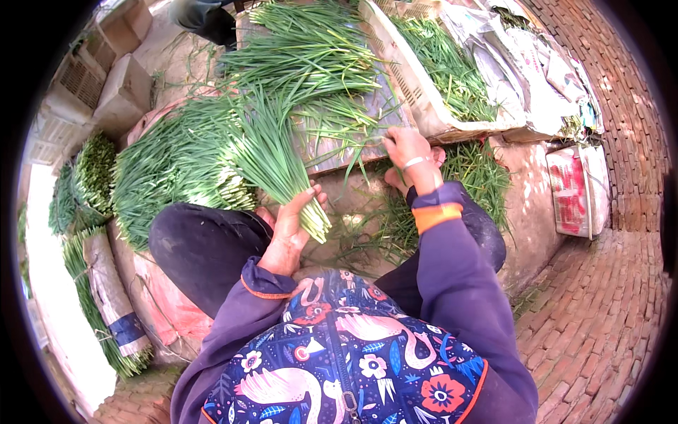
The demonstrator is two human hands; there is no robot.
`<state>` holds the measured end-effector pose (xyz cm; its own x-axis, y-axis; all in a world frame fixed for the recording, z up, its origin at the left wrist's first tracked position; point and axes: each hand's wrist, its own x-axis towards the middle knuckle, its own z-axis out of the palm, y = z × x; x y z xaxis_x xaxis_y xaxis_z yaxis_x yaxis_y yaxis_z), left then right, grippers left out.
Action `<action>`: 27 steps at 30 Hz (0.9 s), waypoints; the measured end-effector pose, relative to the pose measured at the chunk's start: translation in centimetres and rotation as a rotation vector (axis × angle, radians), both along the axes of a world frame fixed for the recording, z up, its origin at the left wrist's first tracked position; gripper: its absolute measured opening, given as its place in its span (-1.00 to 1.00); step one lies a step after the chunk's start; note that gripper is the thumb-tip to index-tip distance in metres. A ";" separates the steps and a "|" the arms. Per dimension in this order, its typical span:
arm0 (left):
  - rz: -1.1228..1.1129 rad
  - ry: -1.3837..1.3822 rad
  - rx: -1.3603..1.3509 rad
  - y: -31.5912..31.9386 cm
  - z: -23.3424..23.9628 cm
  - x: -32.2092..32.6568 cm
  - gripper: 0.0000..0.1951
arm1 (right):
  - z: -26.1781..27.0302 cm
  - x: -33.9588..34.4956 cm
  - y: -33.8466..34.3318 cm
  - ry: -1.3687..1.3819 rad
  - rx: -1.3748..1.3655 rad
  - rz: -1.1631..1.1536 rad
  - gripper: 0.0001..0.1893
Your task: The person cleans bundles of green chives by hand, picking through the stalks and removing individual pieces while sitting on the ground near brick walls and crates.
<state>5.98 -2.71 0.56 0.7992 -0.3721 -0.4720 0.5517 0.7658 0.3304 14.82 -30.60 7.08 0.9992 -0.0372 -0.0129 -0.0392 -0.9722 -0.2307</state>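
My left hand (296, 220) is closed around the pale stem ends of a bunch of long green garlic chives (278, 153), whose leaves fan up and away to the left. My right hand (410, 153) is at the near right edge of a low wooden board (365, 153), its fingers bent near some loose leaves; whether it grips one cannot be made out. A thick pile of chives (312, 58) covers the far part of the board, with thin scattered stalks nearer me. Left of the bunch lies a large heap of chives (180, 153).
A white plastic crate (424, 106) of greens stands at the upper right, beside plastic sheeting (492, 53). Loose leaves (471, 169) lie by my right knee. Wrapped chives (111, 302) and stacked crates (79, 79) are at left. Another person's leg (204, 18) shows at top.
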 end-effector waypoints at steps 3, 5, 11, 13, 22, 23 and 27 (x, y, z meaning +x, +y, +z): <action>-0.023 0.003 0.021 -0.7 0.3 -0.3 -0.64 | -1.3 -5.3 0.4 -0.007 0.191 -0.046 -0.75; -0.047 -0.017 0.001 -0.7 -0.2 -0.8 -0.63 | -0.4 -8.7 3.7 -0.125 0.474 -0.100 -0.77; -0.138 0.021 -0.090 -0.9 -1.3 -1.6 -0.62 | -1.2 -14.6 11.4 0.011 0.875 -0.175 -0.85; -0.096 -0.003 -0.046 -1.3 -0.5 -1.7 -0.62 | -0.1 -14.8 12.0 0.054 0.747 -0.145 -0.85; -0.022 0.029 0.065 -0.6 0.6 -1.4 -0.69 | 1.7 -12.0 4.1 -0.143 0.449 -0.316 -0.81; -0.033 0.030 0.067 -1.0 0.7 -1.3 -0.69 | -1.8 -12.0 0.8 -0.112 0.562 -0.322 -0.79; 0.003 0.006 0.012 -0.8 0.6 -0.9 -0.63 | 0.9 -11.8 3.7 -0.026 1.055 -0.341 -0.78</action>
<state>5.12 -3.55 1.15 0.7976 -0.3637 -0.4812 0.5511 0.7636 0.3363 3.02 -26.91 8.00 0.9393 -0.2929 -0.1788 -0.2498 -0.2265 -0.9414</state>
